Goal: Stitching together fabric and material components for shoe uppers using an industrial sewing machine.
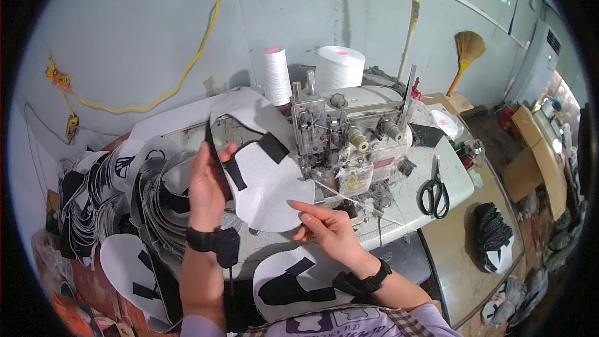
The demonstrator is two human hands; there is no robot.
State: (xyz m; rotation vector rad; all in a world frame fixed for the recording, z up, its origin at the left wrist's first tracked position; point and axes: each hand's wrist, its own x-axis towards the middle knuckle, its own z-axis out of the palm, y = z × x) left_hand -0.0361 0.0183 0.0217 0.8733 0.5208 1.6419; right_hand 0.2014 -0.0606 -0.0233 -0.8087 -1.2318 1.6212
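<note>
A: Here, gripping the panel [271,178] with the left hand [209,178], closed on its left edge, right beside a black patch [236,173]. And with the right hand [324,228]?

B: Reaching across from that hold to the lower right edge, index finger stretched over the white face. Pinching, or only touching? Can't tell!

A: Held up between both hands, then, just in front of the machine [396,150]. Looks light, soft, bendy; probably not slippery, hardly fragile. Likely to sag if held on one side only.

B: So take it by opposite outer edges, and go gently near the thin dark rim [243,123] above the grip.

A: Can't see the underside, nor all of the left fingers. Can't make out the needle area either, right of the grip, among lint [374,206] and thread.

B: Farther out, left of the grip, can't count the stack [153,193], overlapping too tightly. Below, can't see all of the lower piece [290,284], partly covered by the shirt [318,324].
</note>
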